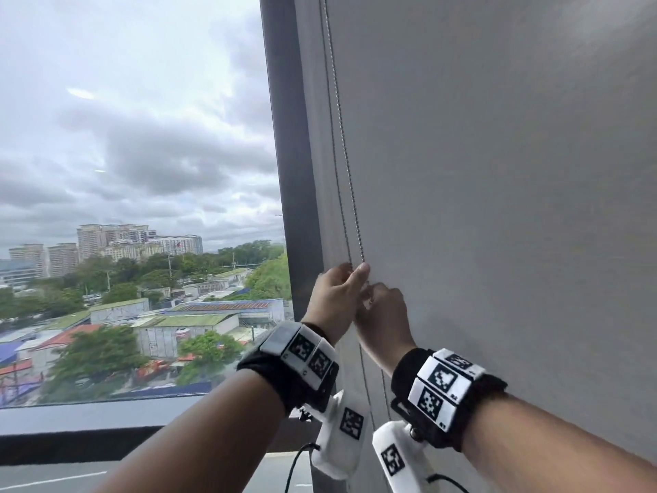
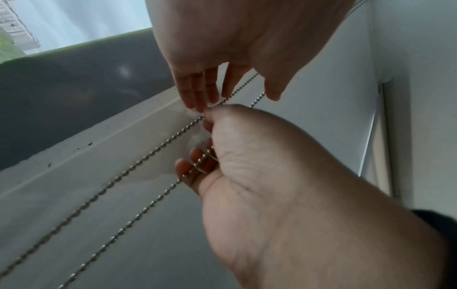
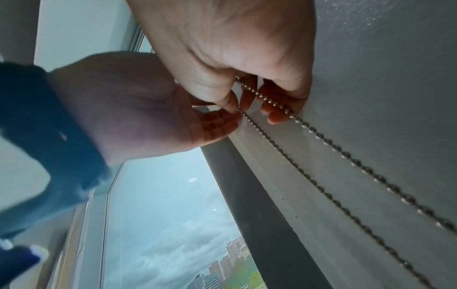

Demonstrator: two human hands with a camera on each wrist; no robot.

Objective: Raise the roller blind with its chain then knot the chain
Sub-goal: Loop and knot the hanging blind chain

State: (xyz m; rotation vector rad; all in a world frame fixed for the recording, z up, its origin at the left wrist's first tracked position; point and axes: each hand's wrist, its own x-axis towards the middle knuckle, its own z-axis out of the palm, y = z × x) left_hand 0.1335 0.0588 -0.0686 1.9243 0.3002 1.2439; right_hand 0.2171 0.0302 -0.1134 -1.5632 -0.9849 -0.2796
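The fingers (image 3: 274,115) of the right hand (image 1: 382,314) are curled tightly round the silver metal bead chain (image 1: 353,201). Its thumb and forefinger pinch one strand, and the other strand lies across the bent lower fingers. The fingers (image 2: 197,91) of the left hand (image 1: 332,297) are nearly straight and held close together, their tips touching the strand that the right hand pinches. The left thumb stands apart from them, and both strands run up between thumb and fingers; I cannot tell whether it presses on either one. In the head view the chain's two strands hang side by side, their long axis from 12 to 6 o'clock. They lie against the left margin of the flat grey fabric roller blind (image 1: 497,172), just to the 3 o'clock side of the dark grey upright window frame (image 1: 288,137). The left hand sits at about 11 o'clock from the right, touching it, so the left is higher on the chain and the right has the firmer hold. The blind covers the whole pane as far as the view reaches, so the raising looks not yet done. The next move probably turns on drawing one strand straight down toward 6 o'clock while the other strand runs free. Which strand lifts the blind cannot be read here.
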